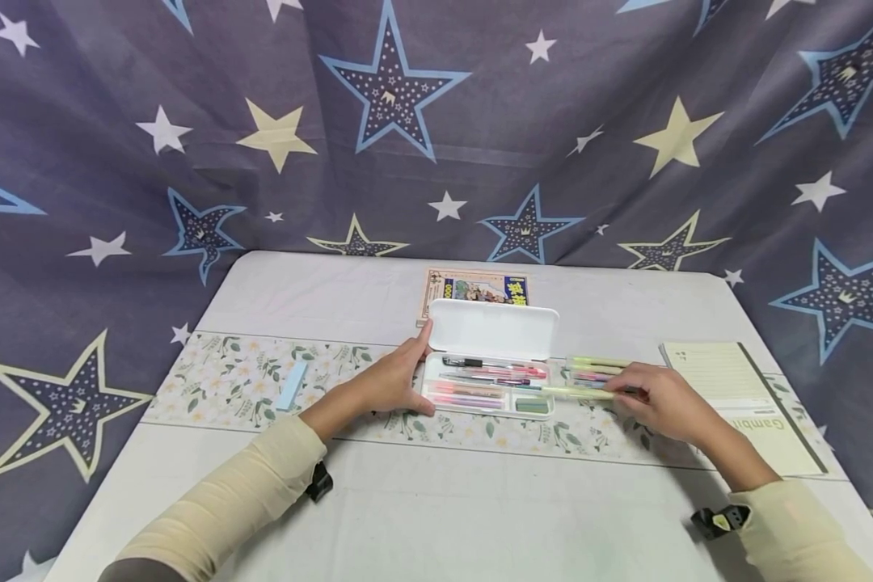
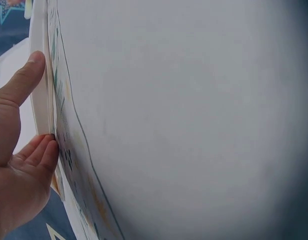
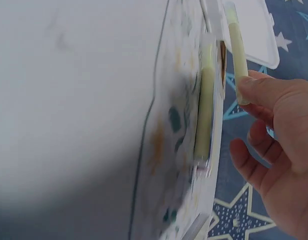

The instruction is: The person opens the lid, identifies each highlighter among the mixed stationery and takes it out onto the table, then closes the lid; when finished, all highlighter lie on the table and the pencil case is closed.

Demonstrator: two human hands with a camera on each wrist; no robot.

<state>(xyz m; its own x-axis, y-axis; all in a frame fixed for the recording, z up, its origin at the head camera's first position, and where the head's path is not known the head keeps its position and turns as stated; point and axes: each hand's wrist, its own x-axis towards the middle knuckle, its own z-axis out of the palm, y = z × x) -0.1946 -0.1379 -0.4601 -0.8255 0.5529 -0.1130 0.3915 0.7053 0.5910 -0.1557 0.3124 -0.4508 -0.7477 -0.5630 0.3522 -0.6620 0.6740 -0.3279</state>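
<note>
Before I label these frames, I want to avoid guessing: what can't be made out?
Book: lower part hidden by the raised lid of the pencil case, head view.
Pens beside the case: count unclear; partly covered by the right hand in the head view, by the near yellow pen in the right wrist view.
Notepad: header too small to read, head view.

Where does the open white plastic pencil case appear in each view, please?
Head: the open white plastic pencil case lies just right of centre; the left hand holds its left end.
Left wrist: its side wall runs down near the left edge.
Right wrist: its lid shows at the top, right of centre.
Shared landmark: the white strip printed with flowers and leaves.
</note>
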